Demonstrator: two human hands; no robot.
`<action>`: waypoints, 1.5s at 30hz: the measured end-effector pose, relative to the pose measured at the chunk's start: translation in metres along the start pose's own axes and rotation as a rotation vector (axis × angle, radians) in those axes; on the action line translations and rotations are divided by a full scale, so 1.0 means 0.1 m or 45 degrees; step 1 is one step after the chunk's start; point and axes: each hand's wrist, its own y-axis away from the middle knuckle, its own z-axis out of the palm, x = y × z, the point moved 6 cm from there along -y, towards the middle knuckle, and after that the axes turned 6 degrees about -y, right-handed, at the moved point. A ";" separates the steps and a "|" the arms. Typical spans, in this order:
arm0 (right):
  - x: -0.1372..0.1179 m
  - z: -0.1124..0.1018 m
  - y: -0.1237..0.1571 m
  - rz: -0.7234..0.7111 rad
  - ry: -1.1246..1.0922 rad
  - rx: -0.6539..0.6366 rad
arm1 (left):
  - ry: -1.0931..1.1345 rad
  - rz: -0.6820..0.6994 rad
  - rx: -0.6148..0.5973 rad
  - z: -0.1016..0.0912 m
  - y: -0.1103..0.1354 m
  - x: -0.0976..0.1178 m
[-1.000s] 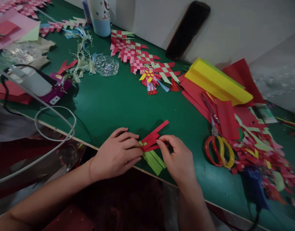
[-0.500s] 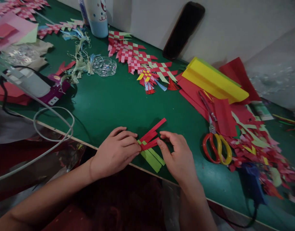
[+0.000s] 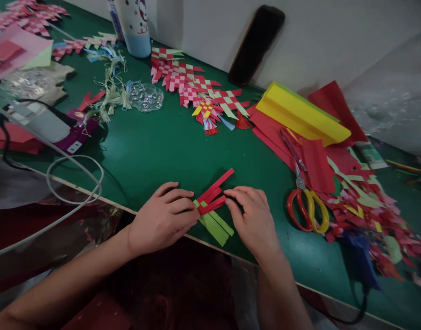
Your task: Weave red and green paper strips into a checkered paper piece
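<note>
Touching red strips (image 3: 212,195), both hands (image 3: 162,220) (image 3: 253,220), table edge (image 3: 224,251)

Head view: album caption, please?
Left hand and right hand steady red paper strips over green strips on a green table.

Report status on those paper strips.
Left hand on red and green paper strips. Right hand at their red ends. Red-and-yellow scissors well to the right, not in the way.

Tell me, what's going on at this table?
A person is working with paper strips on a green table. Their left hand rests on red paper strips laid over green paper strips, and their right hand touches the red strips from the other side. Woven paper pieces lie farther back, and red-and-yellow-handled scissors lie to the right.
</note>
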 end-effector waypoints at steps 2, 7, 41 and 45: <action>-0.01 -0.01 0.00 0.034 -0.041 0.007 | -0.047 0.053 0.007 0.00 0.01 0.03; -0.07 0.00 0.02 0.091 0.046 0.016 | -0.165 0.149 -0.073 -0.01 0.03 0.07; -0.43 -0.22 0.38 -0.027 -0.432 0.049 | 0.080 0.082 -0.084 0.07 -0.06 0.07; -0.28 -0.21 0.46 0.013 -0.202 0.033 | 0.060 0.102 -0.087 0.08 -0.05 0.07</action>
